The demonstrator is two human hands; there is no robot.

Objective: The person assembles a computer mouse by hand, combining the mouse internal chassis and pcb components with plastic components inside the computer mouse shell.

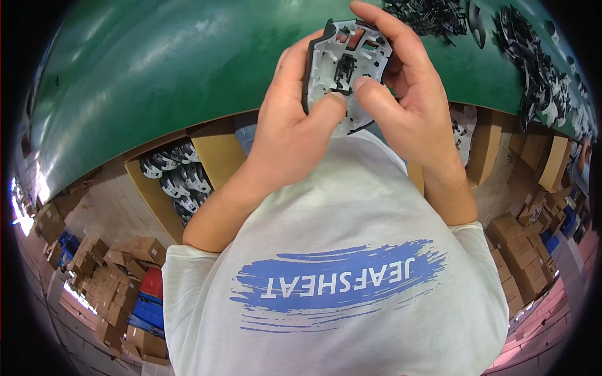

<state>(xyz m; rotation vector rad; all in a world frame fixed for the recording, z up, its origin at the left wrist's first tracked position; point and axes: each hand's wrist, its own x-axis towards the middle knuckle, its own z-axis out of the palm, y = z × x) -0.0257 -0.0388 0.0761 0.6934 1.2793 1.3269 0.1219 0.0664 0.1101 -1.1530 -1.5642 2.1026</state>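
Note:
Between both hands, above the near edge of the green table, I hold a computer mouse shell [326,69], its pale inner side with pegs and cutouts facing up. A small black plastic part [344,70] sits in the middle of the shell. My left hand [290,113] grips the shell's left side, its thumb on the inside by the lower end of the black part. My right hand [404,94] holds the right side, with the thumb pressed inside close to the black part and the index finger stretched past the far edge.
The green table [188,69] spans the far side. Black plastic parts [433,19] lie in a heap at the back, and a pile of black and pale shells [533,75] at the right. A cardboard box of shells [179,178] stands below the table edge. Cartons [100,282] are stacked behind.

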